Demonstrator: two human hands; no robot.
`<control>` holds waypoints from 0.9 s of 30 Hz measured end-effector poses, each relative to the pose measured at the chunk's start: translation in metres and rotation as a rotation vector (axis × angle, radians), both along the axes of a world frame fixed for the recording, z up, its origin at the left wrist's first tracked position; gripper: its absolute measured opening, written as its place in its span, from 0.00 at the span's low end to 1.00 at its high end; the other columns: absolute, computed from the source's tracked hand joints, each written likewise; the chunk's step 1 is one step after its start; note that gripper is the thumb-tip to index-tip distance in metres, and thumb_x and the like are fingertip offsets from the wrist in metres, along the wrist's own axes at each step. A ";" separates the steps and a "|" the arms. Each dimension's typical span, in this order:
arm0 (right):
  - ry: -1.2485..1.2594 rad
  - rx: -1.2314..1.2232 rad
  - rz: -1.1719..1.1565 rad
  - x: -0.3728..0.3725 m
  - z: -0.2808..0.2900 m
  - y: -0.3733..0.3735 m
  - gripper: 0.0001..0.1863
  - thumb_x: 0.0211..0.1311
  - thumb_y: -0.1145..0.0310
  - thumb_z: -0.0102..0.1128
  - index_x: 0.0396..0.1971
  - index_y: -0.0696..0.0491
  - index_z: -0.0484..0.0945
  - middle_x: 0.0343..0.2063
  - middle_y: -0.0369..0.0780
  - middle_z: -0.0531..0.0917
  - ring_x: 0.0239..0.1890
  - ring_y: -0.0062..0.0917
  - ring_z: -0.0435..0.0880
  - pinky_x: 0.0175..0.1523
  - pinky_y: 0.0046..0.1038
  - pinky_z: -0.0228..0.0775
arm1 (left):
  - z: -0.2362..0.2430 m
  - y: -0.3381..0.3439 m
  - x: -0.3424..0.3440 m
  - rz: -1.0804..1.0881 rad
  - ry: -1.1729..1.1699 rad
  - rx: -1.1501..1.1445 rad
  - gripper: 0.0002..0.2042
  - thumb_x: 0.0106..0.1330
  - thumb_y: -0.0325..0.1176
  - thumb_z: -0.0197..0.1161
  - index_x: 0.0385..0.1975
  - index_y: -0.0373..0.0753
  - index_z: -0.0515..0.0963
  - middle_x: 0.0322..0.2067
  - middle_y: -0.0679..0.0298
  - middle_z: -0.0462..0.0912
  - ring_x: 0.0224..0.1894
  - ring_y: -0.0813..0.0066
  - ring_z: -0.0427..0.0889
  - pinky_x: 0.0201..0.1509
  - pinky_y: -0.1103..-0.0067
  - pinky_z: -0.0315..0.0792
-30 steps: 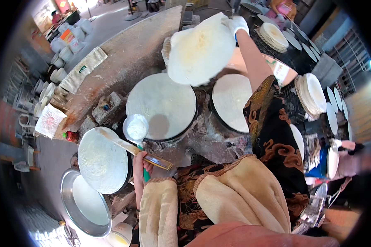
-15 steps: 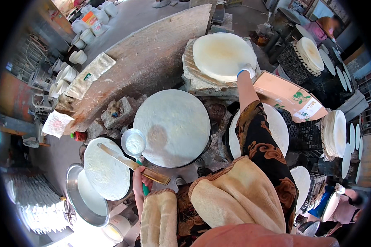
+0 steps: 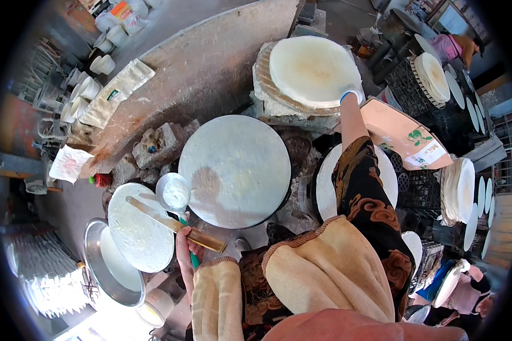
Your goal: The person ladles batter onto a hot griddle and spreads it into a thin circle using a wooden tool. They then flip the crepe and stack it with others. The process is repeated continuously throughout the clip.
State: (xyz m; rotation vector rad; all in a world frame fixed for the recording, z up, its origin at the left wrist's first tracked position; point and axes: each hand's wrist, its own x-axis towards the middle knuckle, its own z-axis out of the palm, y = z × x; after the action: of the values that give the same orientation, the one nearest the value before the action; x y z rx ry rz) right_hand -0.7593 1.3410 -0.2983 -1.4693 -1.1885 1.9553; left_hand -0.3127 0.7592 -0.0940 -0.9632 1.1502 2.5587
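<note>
My left hand (image 3: 188, 245) is closed around the green handle of a ladle (image 3: 174, 193) and a flat wooden spatula (image 3: 209, 239). White batter lies in the ladle's bowl, beside the left edge of a large round griddle (image 3: 242, 170) that has a damp patch on its surface. My right arm reaches far forward. At its end my right hand (image 3: 352, 92), in a white glove, touches the right edge of a stack of round white flatbreads (image 3: 316, 71); its fingers blend into the white and cannot be made out.
A second griddle with a white sheet (image 3: 326, 190) lies under my right forearm. At left are a batter-coated round board (image 3: 139, 233) and a metal basin (image 3: 96, 230) of white liquid. A cardboard box (image 3: 392, 128) stands right of the stack. Two other people work at far right.
My right hand has shifted right along the stack, toward its edge. The ladle and spatula stay in my left hand. The whole view has tilted slightly.
</note>
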 end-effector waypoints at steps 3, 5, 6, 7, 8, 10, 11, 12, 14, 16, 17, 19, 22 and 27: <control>-0.093 0.479 0.134 0.013 0.013 -0.057 0.23 0.60 0.57 0.55 0.50 0.57 0.73 0.47 0.42 0.78 0.46 0.29 0.78 0.49 0.30 0.70 | -0.007 -0.041 0.016 -0.004 0.077 0.111 0.19 0.65 0.39 0.51 0.10 0.48 0.59 0.04 0.74 0.57 0.04 0.82 0.55 0.06 0.85 0.50; -0.164 0.950 0.283 0.043 0.031 -0.108 0.22 0.61 0.59 0.54 0.50 0.58 0.73 0.46 0.43 0.78 0.45 0.29 0.78 0.48 0.30 0.71 | 0.002 -0.055 0.026 0.111 -0.013 -0.084 0.19 0.65 0.40 0.52 0.11 0.49 0.61 0.04 0.75 0.57 0.05 0.83 0.56 0.08 0.84 0.51; -0.147 1.115 0.368 0.066 0.041 -0.138 0.21 0.61 0.60 0.54 0.49 0.58 0.73 0.45 0.44 0.78 0.44 0.30 0.78 0.48 0.29 0.71 | 0.007 -0.063 0.026 0.119 -0.082 -0.073 0.17 0.65 0.40 0.53 0.12 0.49 0.63 0.05 0.75 0.57 0.05 0.82 0.56 0.09 0.83 0.52; -0.039 1.200 0.489 0.084 0.061 -0.184 0.20 0.62 0.61 0.54 0.49 0.59 0.73 0.44 0.45 0.78 0.44 0.30 0.79 0.48 0.29 0.71 | 0.007 -0.071 0.033 0.134 -0.047 -0.070 0.15 0.64 0.40 0.54 0.14 0.47 0.65 0.05 0.75 0.58 0.05 0.82 0.57 0.08 0.82 0.52; 0.109 1.174 0.624 0.108 0.083 -0.237 0.20 0.62 0.62 0.54 0.49 0.59 0.73 0.43 0.45 0.79 0.44 0.30 0.79 0.47 0.29 0.72 | 0.018 -0.091 0.027 0.168 -0.122 -0.094 0.14 0.64 0.38 0.54 0.16 0.45 0.65 0.05 0.75 0.58 0.05 0.82 0.57 0.08 0.83 0.52; 0.471 0.747 0.886 0.165 0.132 -0.367 0.17 0.66 0.62 0.49 0.48 0.57 0.75 0.37 0.45 0.82 0.43 0.29 0.80 0.45 0.29 0.73 | 0.018 -0.139 0.024 0.119 0.054 -0.130 0.12 0.64 0.35 0.55 0.19 0.42 0.67 0.07 0.73 0.59 0.07 0.83 0.59 0.09 0.84 0.54; 0.466 0.528 1.341 0.202 0.153 -0.439 0.17 0.65 0.63 0.49 0.47 0.57 0.76 0.38 0.44 0.81 0.43 0.29 0.80 0.46 0.28 0.73 | 0.018 -0.166 0.027 0.127 0.054 -0.167 0.10 0.63 0.35 0.55 0.21 0.41 0.67 0.08 0.73 0.60 0.07 0.83 0.59 0.09 0.84 0.55; 0.430 0.304 1.769 0.244 0.179 -0.506 0.16 0.64 0.64 0.50 0.46 0.57 0.76 0.39 0.44 0.81 0.43 0.29 0.80 0.47 0.28 0.72 | 0.011 -0.192 0.031 0.118 0.064 -0.188 0.09 0.63 0.34 0.56 0.24 0.40 0.67 0.08 0.72 0.61 0.07 0.83 0.60 0.09 0.84 0.55; 0.588 0.623 2.368 0.321 0.210 -0.630 0.23 0.60 0.60 0.53 0.53 0.55 0.72 0.48 0.48 0.77 0.54 0.35 0.74 0.58 0.30 0.64 | 0.017 -0.246 0.044 0.228 0.121 -0.206 0.08 0.63 0.34 0.57 0.27 0.38 0.66 0.10 0.72 0.63 0.08 0.84 0.60 0.09 0.84 0.56; 0.742 0.533 2.657 0.391 0.230 -0.737 0.27 0.58 0.57 0.53 0.55 0.55 0.68 0.51 0.51 0.75 0.55 0.38 0.74 0.58 0.32 0.63 | 0.005 -0.282 0.070 0.351 0.051 -0.338 0.10 0.64 0.35 0.56 0.26 0.39 0.66 0.09 0.73 0.61 0.07 0.86 0.60 0.09 0.86 0.55; 0.687 0.506 2.660 0.418 0.220 -0.788 0.16 0.58 0.64 0.51 0.42 0.59 0.70 0.37 0.45 0.81 0.42 0.34 0.81 0.48 0.32 0.70 | 0.002 -0.308 0.080 0.383 0.029 -0.401 0.11 0.65 0.36 0.56 0.25 0.39 0.65 0.09 0.73 0.61 0.07 0.87 0.59 0.08 0.87 0.55; 0.572 0.446 2.543 0.465 0.213 -0.862 0.17 0.62 0.62 0.49 0.46 0.58 0.70 0.32 0.45 0.81 0.38 0.35 0.81 0.46 0.31 0.70 | -0.012 -0.378 0.118 0.403 0.088 -0.160 0.22 0.67 0.52 0.50 0.15 0.43 0.61 0.07 0.75 0.58 0.06 0.87 0.57 0.07 0.89 0.52; 0.353 0.249 2.448 0.517 0.238 -0.968 0.19 0.66 0.60 0.45 0.51 0.54 0.69 0.34 0.47 0.81 0.39 0.39 0.81 0.45 0.34 0.71 | -0.035 -0.502 0.190 0.394 0.298 0.314 0.30 0.64 0.63 0.45 0.07 0.49 0.53 0.05 0.74 0.53 0.05 0.84 0.52 0.08 0.88 0.47; 0.420 1.339 2.499 0.541 0.223 -1.092 0.22 0.68 0.54 0.37 0.57 0.45 0.67 0.41 0.49 0.80 0.41 0.46 0.79 0.43 0.46 0.71 | -0.125 -0.680 0.293 0.632 -0.194 -0.111 0.11 0.66 0.39 0.56 0.41 0.40 0.68 0.19 0.66 0.69 0.14 0.83 0.64 0.14 0.86 0.62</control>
State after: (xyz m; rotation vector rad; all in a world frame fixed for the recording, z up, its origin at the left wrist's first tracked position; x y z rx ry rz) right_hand -0.2186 0.2486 -0.0757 1.9022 -3.1073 0.6000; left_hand -0.0196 0.0789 -0.2192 -1.8017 1.0661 2.7704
